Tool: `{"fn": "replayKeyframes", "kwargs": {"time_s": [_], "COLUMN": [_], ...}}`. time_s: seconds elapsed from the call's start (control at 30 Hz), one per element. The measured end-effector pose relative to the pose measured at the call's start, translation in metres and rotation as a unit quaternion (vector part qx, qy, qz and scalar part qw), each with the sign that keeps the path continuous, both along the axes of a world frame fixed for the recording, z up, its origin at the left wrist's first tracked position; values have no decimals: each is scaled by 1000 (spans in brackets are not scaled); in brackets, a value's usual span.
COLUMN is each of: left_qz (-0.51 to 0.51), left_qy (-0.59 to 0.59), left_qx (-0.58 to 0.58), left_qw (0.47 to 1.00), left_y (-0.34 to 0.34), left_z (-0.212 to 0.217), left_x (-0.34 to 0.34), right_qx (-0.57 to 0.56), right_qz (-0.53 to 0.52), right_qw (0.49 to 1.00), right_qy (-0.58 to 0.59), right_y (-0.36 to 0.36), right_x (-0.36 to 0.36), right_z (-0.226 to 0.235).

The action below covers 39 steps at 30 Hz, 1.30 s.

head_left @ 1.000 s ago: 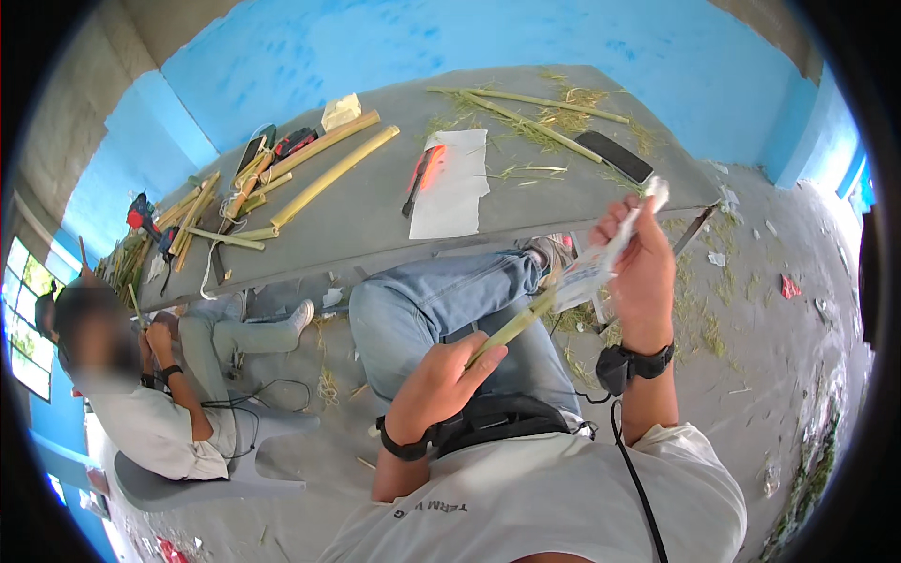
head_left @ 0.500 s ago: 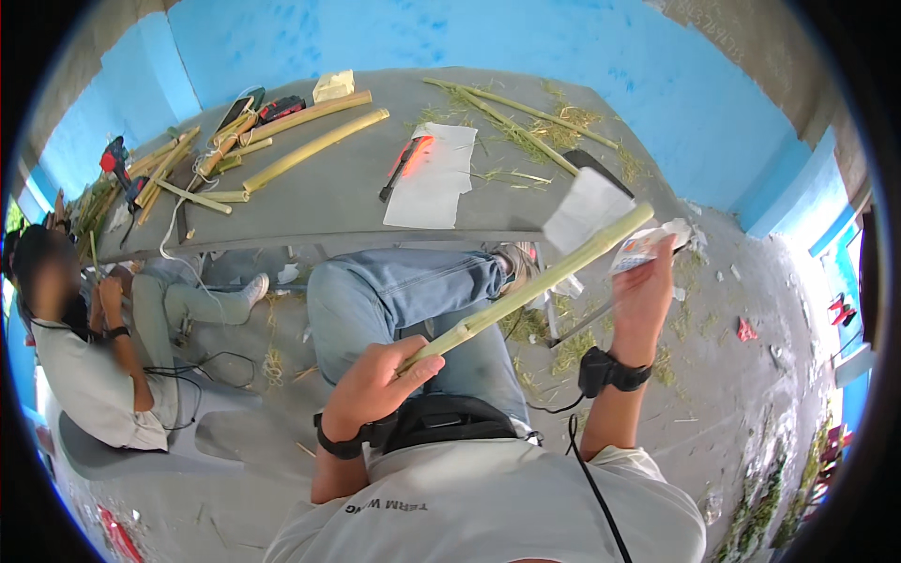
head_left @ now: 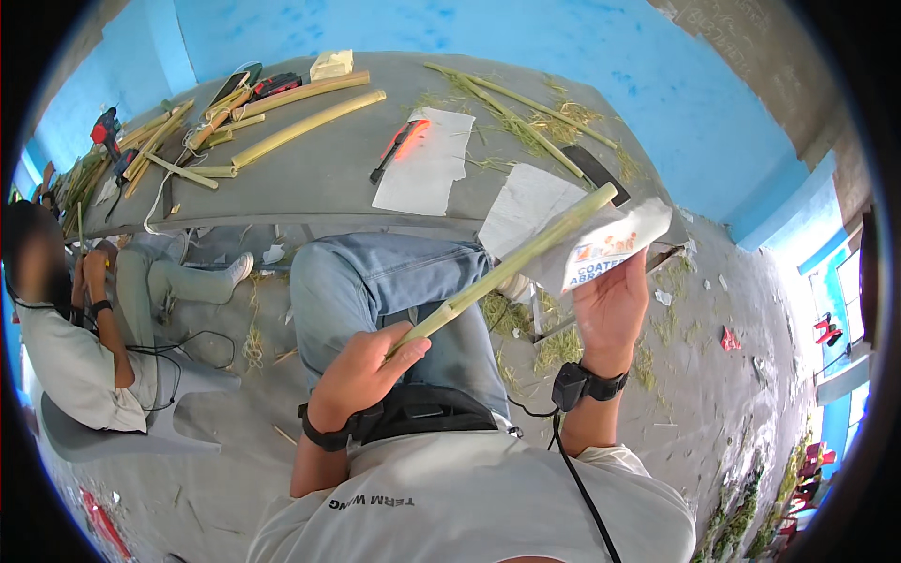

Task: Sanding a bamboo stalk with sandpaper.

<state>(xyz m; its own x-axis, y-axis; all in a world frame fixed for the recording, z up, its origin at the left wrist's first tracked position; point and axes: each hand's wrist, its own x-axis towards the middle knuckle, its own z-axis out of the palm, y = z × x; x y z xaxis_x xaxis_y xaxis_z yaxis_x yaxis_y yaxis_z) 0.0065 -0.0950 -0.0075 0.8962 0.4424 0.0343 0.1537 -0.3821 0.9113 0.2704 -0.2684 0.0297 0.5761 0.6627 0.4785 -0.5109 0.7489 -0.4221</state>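
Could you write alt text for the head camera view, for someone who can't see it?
A seated person's left hand grips the lower end of a long pale green bamboo strip, while the right hand wraps a folded white sheet of sandpaper around its upper end. Beyond lies a grey table with more stalks; another person sits at left.

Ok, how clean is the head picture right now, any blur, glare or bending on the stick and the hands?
Head view: daylight, even, no strong glare. The green stick, left hand and right hand are sharp. Fisheye bends the grey table edge, and a black rim cuts off the corners. The seated person's face at left is blurred.
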Motion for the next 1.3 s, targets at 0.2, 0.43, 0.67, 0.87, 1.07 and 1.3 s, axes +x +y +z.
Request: {"fn": "replayKeyframes", "kwargs": {"time_s": [0.2, 0.43, 0.67, 0.87, 1.07, 1.3], "left_qz": [-11, -45, -81, -97, -56, -11], "left_qy": [24, 0, 21, 20, 39, 43], "left_qx": [15, 13, 0, -13, 4, -24], "left_qw": [1000, 999, 996, 995, 998, 999], "left_y": [-7, -10, -8, -7, 5, 14], "left_z": [6, 8, 4, 0, -5, -14], "left_x": [3, 3, 3, 1, -12, -24], "right_qx": [-144, -217, -160, -119, -138, -164], "right_qz": [-77, -29, 23, 60, -19, -93], "right_qw": [986, 968, 979, 985, 978, 980], "right_qy": [-45, -125, -123, -110, -154, -61], "right_y": [4, 22, 42, 48, 37, 32], "right_x": [1, -16, -27, -29, -21, -20], "right_z": [-11, -17, -15, -14, -15, -20]}}
